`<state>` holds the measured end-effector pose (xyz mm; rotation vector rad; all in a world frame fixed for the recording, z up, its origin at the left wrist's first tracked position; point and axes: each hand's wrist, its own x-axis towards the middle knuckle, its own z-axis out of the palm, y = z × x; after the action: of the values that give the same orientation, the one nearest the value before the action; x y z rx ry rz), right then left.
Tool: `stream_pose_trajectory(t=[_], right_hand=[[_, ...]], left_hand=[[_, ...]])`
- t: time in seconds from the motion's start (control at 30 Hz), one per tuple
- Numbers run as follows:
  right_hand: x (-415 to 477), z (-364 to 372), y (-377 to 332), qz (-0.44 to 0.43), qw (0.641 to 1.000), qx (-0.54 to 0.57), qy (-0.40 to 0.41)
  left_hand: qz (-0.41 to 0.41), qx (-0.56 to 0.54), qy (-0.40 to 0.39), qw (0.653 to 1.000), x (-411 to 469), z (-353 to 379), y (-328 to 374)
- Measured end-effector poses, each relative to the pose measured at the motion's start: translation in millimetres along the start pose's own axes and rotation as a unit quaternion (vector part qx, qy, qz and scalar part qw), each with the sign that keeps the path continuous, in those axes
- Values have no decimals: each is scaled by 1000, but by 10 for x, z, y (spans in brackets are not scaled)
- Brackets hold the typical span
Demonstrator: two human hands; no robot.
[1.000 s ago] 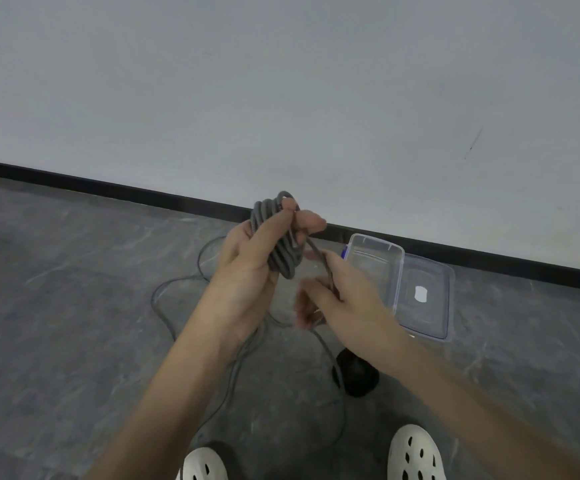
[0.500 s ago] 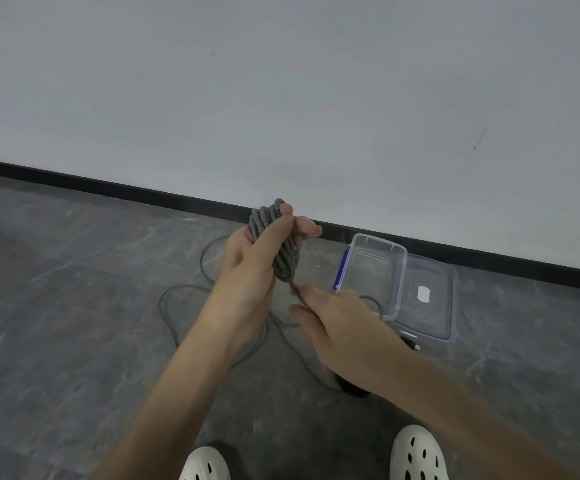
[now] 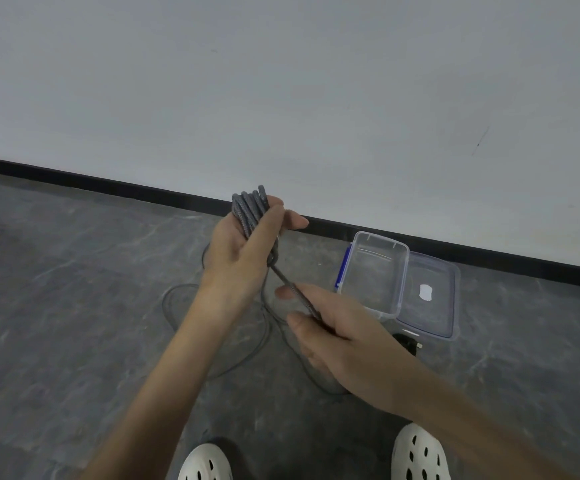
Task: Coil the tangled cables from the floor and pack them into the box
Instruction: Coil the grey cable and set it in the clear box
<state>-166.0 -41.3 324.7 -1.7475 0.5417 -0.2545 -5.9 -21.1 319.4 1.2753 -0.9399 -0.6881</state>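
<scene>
My left hand is closed around a coil of grey braided cable, held up in front of the wall's base. A taut strand runs down and to the right from the coil into my right hand, which pinches it between thumb and fingers. More of the grey cable lies in loose loops on the floor below both hands. A clear plastic box with a blue clip stands open on the floor to the right, its lid folded flat beside it. The box looks empty.
A black plug lies on the floor just in front of the box, partly behind my right hand. My two white perforated shoes show at the bottom edge. A black skirting strip runs along the white wall.
My right hand has slid down and right along the strand, away from the coil, drawing it taut. The coil in my left hand has stayed about in place.
</scene>
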Motion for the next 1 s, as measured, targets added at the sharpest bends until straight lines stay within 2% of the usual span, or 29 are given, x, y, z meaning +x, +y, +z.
stream_pose_trajectory(t=[0.1,0.2,0.37,0.47,0.6,0.67,0.73,0.83,1.0], right_hand=[[-17,-49,5,-52,991,-124,21],[-44,-97,5,-66,981,-180,27],[-51,-191,-12,-91,958,-272,26],[-42,-296,-23,-134,936,-318,71],[-51,-497,-67,-161,933,-287,147],[-62,-533,-89,-170,939,-257,154],[-72,-538,-95,-166,942,-244,159],[-76,-544,-61,-141,940,-257,174],[-52,-568,9,-85,942,-265,186]], left_hand=[[18,53,-20,998,1,-13,10],[23,90,-54,994,-6,-3,18],[-28,150,-148,977,-27,12,-50],[-47,152,-215,964,-54,48,-39],[-74,143,-265,951,-142,135,-16],[-85,118,-280,949,-190,186,-27],[-108,72,-255,958,-210,242,-27],[-144,14,-163,976,-167,269,-93],[-201,-71,-127,969,-137,270,-124]])
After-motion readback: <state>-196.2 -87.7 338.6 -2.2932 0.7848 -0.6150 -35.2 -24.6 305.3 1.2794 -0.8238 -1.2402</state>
